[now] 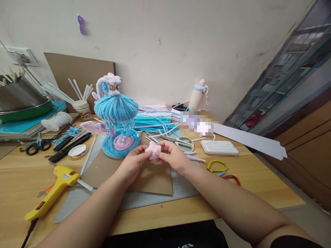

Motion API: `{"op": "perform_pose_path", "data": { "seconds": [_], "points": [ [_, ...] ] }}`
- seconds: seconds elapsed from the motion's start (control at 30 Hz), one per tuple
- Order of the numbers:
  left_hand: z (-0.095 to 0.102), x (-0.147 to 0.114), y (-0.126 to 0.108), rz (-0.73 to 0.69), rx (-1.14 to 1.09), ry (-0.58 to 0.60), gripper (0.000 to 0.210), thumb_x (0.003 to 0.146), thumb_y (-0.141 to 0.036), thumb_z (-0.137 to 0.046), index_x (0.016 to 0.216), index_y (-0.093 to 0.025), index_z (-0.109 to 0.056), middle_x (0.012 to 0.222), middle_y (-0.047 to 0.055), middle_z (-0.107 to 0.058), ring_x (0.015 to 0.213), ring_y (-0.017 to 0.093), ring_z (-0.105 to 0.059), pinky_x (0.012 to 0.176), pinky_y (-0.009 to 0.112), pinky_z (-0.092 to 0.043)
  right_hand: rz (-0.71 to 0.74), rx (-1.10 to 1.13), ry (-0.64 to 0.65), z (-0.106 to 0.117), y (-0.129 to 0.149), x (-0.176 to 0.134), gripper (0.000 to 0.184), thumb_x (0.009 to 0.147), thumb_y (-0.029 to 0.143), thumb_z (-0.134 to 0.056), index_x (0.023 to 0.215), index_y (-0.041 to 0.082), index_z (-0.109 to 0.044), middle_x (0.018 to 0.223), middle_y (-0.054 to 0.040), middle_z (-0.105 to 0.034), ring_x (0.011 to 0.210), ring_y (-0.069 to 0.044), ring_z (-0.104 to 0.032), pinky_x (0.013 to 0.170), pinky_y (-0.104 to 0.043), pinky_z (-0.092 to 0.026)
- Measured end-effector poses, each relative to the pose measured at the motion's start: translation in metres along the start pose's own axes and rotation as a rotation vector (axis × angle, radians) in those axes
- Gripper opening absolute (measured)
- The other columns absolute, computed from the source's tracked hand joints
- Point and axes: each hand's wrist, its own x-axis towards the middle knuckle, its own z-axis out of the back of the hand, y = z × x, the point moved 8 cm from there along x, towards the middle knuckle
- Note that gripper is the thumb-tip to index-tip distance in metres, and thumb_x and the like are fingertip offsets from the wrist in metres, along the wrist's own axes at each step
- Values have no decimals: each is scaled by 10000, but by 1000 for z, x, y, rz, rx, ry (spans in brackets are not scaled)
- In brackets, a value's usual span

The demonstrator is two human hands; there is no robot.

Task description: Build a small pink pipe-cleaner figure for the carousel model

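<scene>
Between my two hands is a small pale pink fuzzy star [153, 148], held above the brown cardboard sheet [155, 179]. The fingers of my left hand [136, 160] pinch its left side. Those of my right hand [174, 156] close on its right side, with the thumb against its front. Just left of my hands stands a blue fuzzy jellyfish-shaped lamp [116, 108] on a round blue and pink coiled base [107, 146]. Scissors with pale green handles [185, 144] lie right behind my right hand.
A yellow hot glue gun [55, 189] lies at the left, its cord off the front edge. Blue pipe cleaners [152, 122] pile up behind my hands. A white power bank [219, 147] and yellow-handled tool [217, 166] lie right. A bottle [197, 96] stands by the wall.
</scene>
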Motion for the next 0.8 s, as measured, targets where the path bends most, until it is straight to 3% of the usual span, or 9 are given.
{"op": "perform_pose_path", "data": {
  "seconds": [0.2,0.37,0.47,0.6,0.7,0.8],
  "points": [
    [-3,-3,-11,-108,391,-33,287,694,-336,-701,859,-122,-603,820,55,-651,755,170,-577,706,281,-415,-33,-124,-62,6,-4,0,246,678,296,-690,815,162,-536,653,29,-587,524,-97,-538,525,-243,-425],
    [2,-3,-12,-126,472,-120,292,653,-363,-720,766,-131,-583,726,27,-631,673,154,-553,638,266,-397,-64,-146,-89,7,-8,0,222,660,269,-695,750,166,-520,606,39,-563,491,-95,-519,499,-239,-408],
    [3,-3,-9,-117,386,-126,285,636,-343,-742,751,-132,-590,705,15,-631,654,137,-550,630,250,-394,-65,-62,-70,5,-8,0,250,656,292,-710,792,157,-550,673,20,-591,528,-88,-518,528,-237,-418],
    [1,-1,-2,-36,89,-81,278,638,-290,-754,827,-134,-624,797,39,-668,718,149,-596,686,257,-437,-126,174,-24,2,-12,1,334,650,338,-735,886,161,-578,790,-1,-615,600,-87,-540,567,-232,-431],
    [1,-2,6,81,-95,-74,291,666,-261,-734,921,-147,-651,893,58,-678,787,158,-618,706,251,-460,-169,266,-10,3,-15,3,319,615,317,-764,828,151,-595,713,11,-599,548,-69,-503,540,-217,-398],
    [3,-2,10,150,-128,-75,225,695,-252,-716,885,-145,-664,859,55,-674,768,142,-615,682,229,-464,-211,321,-30,5,-16,2,285,598,285,-765,789,148,-604,593,33,-550,491,-58,-450,503,-202,-357]
  ]
}}
